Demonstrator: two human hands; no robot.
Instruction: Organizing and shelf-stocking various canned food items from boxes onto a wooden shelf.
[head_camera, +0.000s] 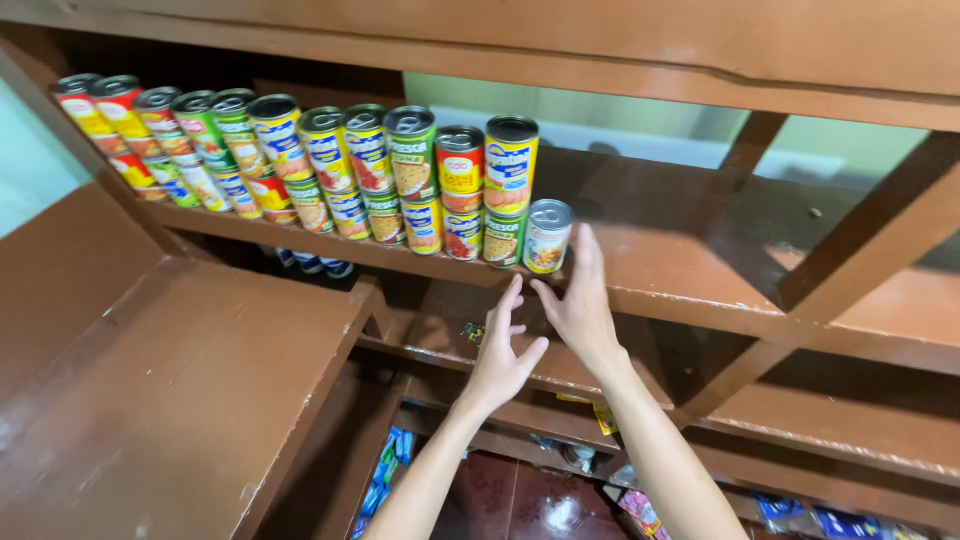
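While reaching at the shelf edge (640, 300): right hand (580, 300) open-fingered just beside lone can (548, 236), end of stacked row (300, 165); left hand (503, 350) empty below. Probably mid-placement; next, nudging it flush.

My right hand (580, 300) is just right of the last can (548, 236), at the right end of the stacked can row (300, 160) on the shelf (700, 250). My left hand (503, 355) is nearer, lower left.

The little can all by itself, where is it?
In the head view, the single can stands on the brown shelf, right of the stacked cans, beside the right hand.
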